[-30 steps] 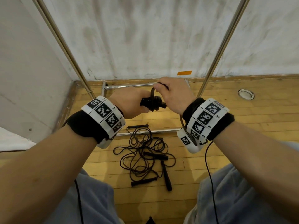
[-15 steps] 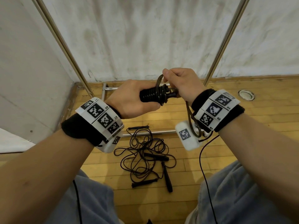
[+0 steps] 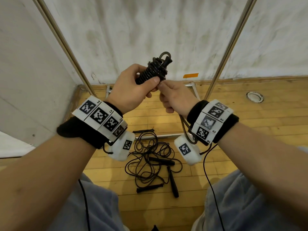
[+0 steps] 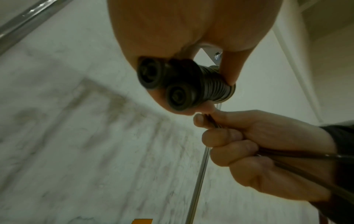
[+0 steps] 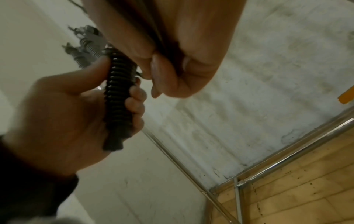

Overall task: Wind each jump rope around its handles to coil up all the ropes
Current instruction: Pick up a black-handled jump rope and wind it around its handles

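Note:
My left hand grips a pair of black jump-rope handles with rope coiled tightly round them, the wound bundle tilted up and to the right. From below, the left wrist view shows both handle ends side by side. Just under the bundle, my right hand pinches the free rope tail, which loops down past my right wrist. The right hand curls round that strand. The wound bundle sits in the left palm in the right wrist view.
A tangle of loose black jump ropes with several handles lies on the wooden floor between my knees. Metal frame poles slant up against the white wall. An orange tape strip and a round floor fitting lie beyond.
Both hands rose. The bundle tipped from lying sideways to pointing up and right. My right hand dropped from above the bundle to just below it, still holding the rope tail.

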`<state>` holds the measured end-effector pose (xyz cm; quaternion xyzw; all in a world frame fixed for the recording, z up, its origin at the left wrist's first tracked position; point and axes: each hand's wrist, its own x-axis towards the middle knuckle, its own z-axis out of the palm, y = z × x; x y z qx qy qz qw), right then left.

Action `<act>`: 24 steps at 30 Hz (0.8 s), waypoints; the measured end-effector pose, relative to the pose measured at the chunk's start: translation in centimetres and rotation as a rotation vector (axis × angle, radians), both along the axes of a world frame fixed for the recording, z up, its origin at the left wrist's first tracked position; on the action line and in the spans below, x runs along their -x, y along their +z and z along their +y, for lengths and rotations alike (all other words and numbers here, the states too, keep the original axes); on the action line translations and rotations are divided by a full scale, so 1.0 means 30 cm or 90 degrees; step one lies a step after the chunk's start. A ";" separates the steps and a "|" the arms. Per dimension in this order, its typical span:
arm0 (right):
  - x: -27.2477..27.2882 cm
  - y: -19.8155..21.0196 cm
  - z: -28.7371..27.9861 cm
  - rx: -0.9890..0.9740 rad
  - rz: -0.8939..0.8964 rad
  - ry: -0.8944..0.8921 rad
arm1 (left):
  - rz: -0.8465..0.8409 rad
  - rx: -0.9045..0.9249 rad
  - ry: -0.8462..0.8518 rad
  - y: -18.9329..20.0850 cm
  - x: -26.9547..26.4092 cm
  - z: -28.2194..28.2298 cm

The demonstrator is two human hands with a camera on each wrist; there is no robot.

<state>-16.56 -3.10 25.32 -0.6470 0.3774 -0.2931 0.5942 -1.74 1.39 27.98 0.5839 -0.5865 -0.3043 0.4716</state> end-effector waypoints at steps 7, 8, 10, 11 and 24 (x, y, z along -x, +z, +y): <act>-0.035 0.013 0.066 0.019 0.116 0.059 | -0.056 -0.012 0.164 -0.019 -0.054 -0.053; -0.035 0.014 0.068 0.031 0.135 0.056 | -0.094 -0.019 0.167 -0.026 -0.060 -0.057; -0.031 0.016 0.066 0.095 0.197 0.045 | -0.173 -0.044 0.166 -0.040 -0.066 -0.059; -0.028 0.014 0.062 0.144 0.238 0.040 | -0.204 -0.061 0.164 -0.046 -0.068 -0.060; 0.001 0.006 0.031 0.311 0.336 -0.029 | -0.269 -0.126 0.074 -0.065 -0.071 -0.051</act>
